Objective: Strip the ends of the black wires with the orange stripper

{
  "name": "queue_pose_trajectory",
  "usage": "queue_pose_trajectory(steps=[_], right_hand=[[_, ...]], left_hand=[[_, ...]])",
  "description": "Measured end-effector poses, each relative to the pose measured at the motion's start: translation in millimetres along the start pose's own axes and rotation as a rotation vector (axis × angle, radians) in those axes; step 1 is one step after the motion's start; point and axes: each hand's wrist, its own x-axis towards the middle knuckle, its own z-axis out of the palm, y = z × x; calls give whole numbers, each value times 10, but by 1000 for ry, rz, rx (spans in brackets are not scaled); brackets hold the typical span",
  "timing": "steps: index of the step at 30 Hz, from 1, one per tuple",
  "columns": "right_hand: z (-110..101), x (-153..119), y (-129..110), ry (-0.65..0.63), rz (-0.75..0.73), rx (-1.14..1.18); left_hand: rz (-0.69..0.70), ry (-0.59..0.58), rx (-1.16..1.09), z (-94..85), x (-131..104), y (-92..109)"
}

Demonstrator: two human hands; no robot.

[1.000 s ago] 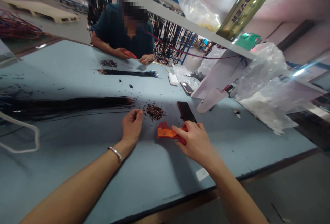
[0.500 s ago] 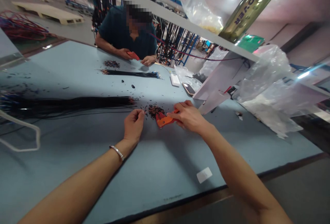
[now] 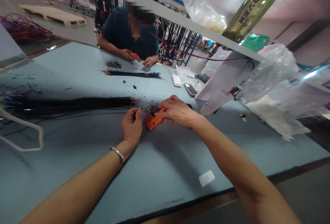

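My left hand (image 3: 132, 125) is closed in a pinch on a thin black wire (image 3: 113, 113), which runs off to the left. My right hand (image 3: 177, 111) grips an orange and red wire stripper (image 3: 154, 122), its jaws close to my left fingertips. Beyond the tool lies a pile of short black offcuts (image 3: 151, 109), partly covered by it. To the left stretches a thick bundle of black wires (image 3: 82, 103), with coppery ends towards my hands and bluish ends at the far left.
Across the table (image 3: 165, 169) a co-worker (image 3: 116, 24) holds another red tool (image 3: 135, 57). A smaller wire bundle (image 3: 134, 74), a phone (image 3: 190, 89) and a white box (image 3: 176, 80) lie between us. A white hooked bar (image 3: 38, 134) stands left; a paper label (image 3: 206, 178) lies in front.
My right hand has moved left with the wire stripper, bringing its jaws up beside my left fingertips. My left hand stays pinched in nearly the same place.
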Motion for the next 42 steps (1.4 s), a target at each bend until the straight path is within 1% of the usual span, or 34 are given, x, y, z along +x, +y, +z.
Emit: queue_pose_trajectory(steps=[4,7,9,12,16,18,22,25,28,30,32,34,36,37,38,41,42], right_hand=[[-2,57,212,-48,-1,-94],[-39,7,292,-35,27,-138],[-73,-58,268,3,27,-101],[-115,-162,153,31,-33,-39],[-112,-242,59,36,-132,-100],[-89,-248,89,72,-157,-176],[-39,-217,234,135,-201,-329],[-17,-216,315,188,-159,-394],[-12,-300,314,274,-18,-332],[-9,-406,258,344,142,-200],[6,-529,155,417,321,-4],[43,-639,12,553,521,263],[107,-709,-164,693,717,670],[146,-724,-261,763,795,913],[190,-726,-359,820,837,1165],[333,-668,-631,901,857,1840],[381,-637,-704,873,846,2018]], left_hand=[[-54,16,-55,11,14,-25],[-79,16,-69,18,13,-27],[-87,12,-69,22,11,-23],[-96,-2,-70,27,12,-20],[-105,-8,-65,31,16,-25],[-108,-9,-66,29,17,-24],[-100,-1,-52,25,19,-22],[-75,3,-36,22,24,-36],[-63,-1,-34,17,25,-56],[-59,-27,-25,12,19,-59],[-48,-88,-9,11,9,-44],[-25,-180,5,14,-4,-18],[-7,-278,18,19,-15,6],[-4,-322,28,22,-19,14],[-3,-359,43,23,-22,18],[0,-426,151,17,-23,13],[4,-434,197,13,-21,10]])
